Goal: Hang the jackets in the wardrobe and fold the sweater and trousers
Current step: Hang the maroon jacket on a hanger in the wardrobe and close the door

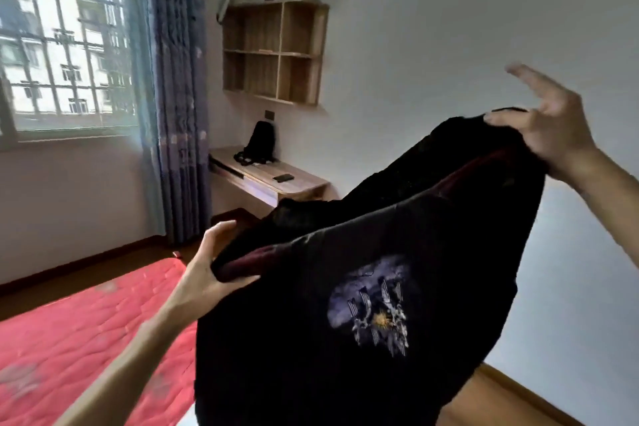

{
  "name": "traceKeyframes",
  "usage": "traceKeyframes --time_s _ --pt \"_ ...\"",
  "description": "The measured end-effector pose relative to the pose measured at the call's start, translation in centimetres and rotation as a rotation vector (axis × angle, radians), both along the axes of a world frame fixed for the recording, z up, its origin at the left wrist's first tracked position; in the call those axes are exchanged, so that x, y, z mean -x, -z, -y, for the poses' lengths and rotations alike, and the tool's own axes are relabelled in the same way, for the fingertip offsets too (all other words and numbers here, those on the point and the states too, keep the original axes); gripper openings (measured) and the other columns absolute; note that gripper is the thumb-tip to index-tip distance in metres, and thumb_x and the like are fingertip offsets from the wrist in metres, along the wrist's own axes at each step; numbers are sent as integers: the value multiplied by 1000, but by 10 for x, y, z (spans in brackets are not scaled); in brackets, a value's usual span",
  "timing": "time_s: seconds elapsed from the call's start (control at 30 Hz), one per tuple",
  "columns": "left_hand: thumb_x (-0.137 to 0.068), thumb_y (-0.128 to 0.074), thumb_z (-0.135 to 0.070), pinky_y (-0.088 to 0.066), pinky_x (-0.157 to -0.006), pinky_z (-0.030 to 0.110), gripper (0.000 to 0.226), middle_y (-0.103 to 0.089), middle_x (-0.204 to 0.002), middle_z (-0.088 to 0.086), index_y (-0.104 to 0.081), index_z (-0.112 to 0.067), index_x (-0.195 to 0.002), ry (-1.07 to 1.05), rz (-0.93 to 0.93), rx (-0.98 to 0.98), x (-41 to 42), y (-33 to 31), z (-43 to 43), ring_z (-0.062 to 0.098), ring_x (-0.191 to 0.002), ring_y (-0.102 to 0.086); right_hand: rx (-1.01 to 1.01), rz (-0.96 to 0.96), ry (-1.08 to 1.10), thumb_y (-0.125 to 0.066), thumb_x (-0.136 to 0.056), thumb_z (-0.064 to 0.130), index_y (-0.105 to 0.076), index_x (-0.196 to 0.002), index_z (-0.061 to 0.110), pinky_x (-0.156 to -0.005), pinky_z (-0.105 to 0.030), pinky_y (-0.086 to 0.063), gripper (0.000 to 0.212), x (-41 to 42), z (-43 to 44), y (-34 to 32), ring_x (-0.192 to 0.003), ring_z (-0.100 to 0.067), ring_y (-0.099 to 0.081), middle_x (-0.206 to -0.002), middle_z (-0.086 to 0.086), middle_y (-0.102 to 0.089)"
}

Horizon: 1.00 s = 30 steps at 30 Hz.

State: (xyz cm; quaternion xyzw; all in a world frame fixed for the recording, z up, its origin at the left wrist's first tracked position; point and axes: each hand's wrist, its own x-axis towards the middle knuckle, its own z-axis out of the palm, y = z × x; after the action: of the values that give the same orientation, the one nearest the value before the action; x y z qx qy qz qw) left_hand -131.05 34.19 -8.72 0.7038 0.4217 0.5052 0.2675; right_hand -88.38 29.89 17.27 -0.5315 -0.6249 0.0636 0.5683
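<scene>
A black sweater with a dark red band at its edge and a grey-and-gold print on the front hangs in the air before me. My left hand grips its lower-left corner at the red band. My right hand holds the upper-right corner between thumb and palm, with the other fingers spread and blurred. The garment sags between both hands and hides what lies below it. No jackets, trousers or wardrobe show in this view.
A bed with a red quilt fills the lower left. A wooden desk with a black backpack and a phone stands against the far wall, under a wooden wall shelf. A window and blue curtain are at left.
</scene>
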Motion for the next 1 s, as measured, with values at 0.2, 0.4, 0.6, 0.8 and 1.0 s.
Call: traceKeyframes --time_s 0.2,0.4,0.6,0.8,1.0 --pt "-40 -92 -59 -52 -96 36 98 -69 -124 -4 -60 -39 -131 321 -196 -38 -49 -142 34 16 -109 -68 236 177 105 -61 -89 -6 -76 -64 32 -75 -4 -50 47 -124 112 5 -76 0 -69 -81 8 -76" --pt "-52 -94 -22 -55 -93 27 59 -77 -97 -13 -74 -47 -102 156 -272 -257 -114 -214 40 7 -95 -72 437 152 61 -66 -88 31 -79 -83 17 -83 -18 -53 19 -161 237 5 -100 -20 -71 -102 -4 -77" --pt "-68 -90 -27 -47 -62 28 23 -70 -67 4 -71 -14 -74 74 -426 -338 -199 -225 48 21 -69 -68 661 592 429 -89 -58 52 -73 -84 44 -71 -21 -52 31 -183 331 29 -80 0 -66 -80 19 -70" --pt "-30 -81 -70 -44 -52 27 56 -62 -50 -8 -65 -29 -64 380 -644 -321 -291 -230 78 1 -47 -56 707 577 675 -76 -65 61 -66 -70 40 -81 -27 -49 24 -221 441 32 -88 -5 -63 -97 18 -67" --pt "-30 -91 -55 -55 -60 37 56 -66 -55 5 -72 -18 -68 663 -644 -288 -391 -229 110 19 -53 -65 772 362 1013 -80 -70 57 -76 -67 31 -54 -28 -47 26 -223 538 9 -55 -12 -63 -64 1 -71"
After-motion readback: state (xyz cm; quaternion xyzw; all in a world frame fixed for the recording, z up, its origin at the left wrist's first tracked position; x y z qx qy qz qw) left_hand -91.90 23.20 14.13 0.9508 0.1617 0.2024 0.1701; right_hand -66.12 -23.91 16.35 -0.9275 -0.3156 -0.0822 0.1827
